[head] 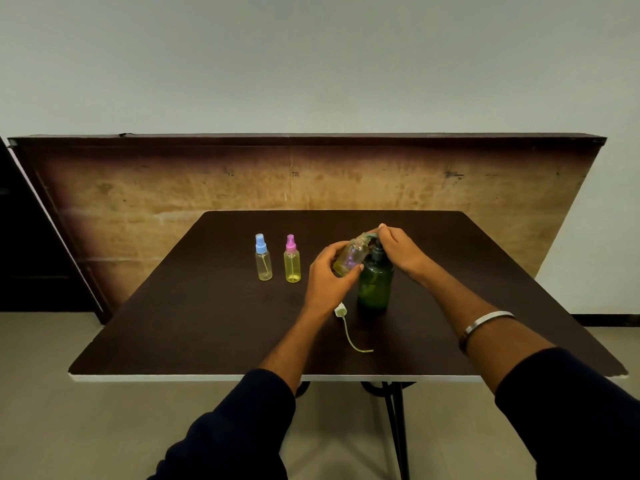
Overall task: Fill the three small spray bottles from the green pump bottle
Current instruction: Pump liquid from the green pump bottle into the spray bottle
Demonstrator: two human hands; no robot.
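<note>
The green pump bottle [375, 284] stands upright near the middle of the dark table [207, 323]. My right hand [398, 249] rests on its pump head with fingers curled over the nozzle. My left hand [327, 271] grips an uncapped small clear bottle [353, 252], tilted with its open neck up against the nozzle. Its white spray cap with a dip tube [341, 311] lies on the table in front of the pump bottle. Two capped spray bottles stand to the left: one with a blue cap [263, 258], one with a pink cap [292, 259], both holding yellowish liquid.
A large wooden board [242, 188] leans against the wall behind the table. The table's white front edge [207, 377] runs close to me, with black metal legs [396, 427] beneath it. A metal bangle [485, 325] circles my right wrist.
</note>
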